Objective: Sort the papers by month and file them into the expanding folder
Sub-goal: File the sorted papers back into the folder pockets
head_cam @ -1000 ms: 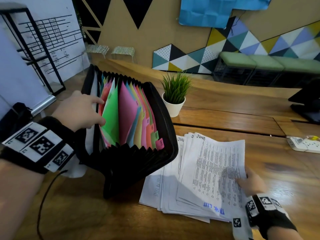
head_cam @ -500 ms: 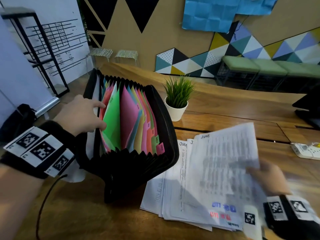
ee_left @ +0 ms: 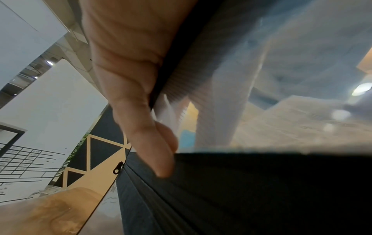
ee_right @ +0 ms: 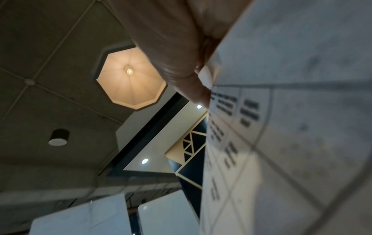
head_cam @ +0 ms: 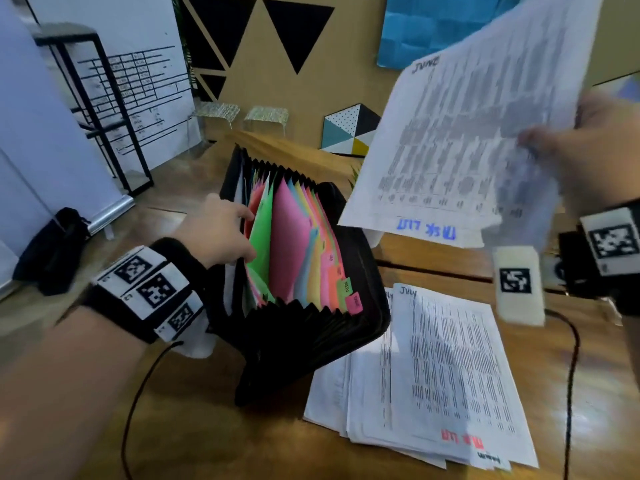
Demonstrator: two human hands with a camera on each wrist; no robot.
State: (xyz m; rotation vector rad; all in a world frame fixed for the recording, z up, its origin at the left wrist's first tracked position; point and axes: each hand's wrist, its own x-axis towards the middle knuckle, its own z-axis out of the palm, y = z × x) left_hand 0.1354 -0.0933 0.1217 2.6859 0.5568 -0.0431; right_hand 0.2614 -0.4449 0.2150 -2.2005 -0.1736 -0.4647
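June sheet (head_cam: 460,133), flat on the stack a second ago, is now lifted clear, high and to the right of the expanding folder (head_cam: 304,271). Right hand (head_cam: 595,150) pinches its right edge, thumb on the printed face; the sheet is blurred and tilted. Left hand (head_cam: 221,233) reaches into the folder's near-left pockets, fingers parting the coloured dividers (head_cam: 294,244); thumb and a finger curl over the black edge. Folder stands fanned open on the wooden table (head_cam: 194,427). Remaining stack (head_cam: 446,372) lies beside the folder, a sheet marked July on top.
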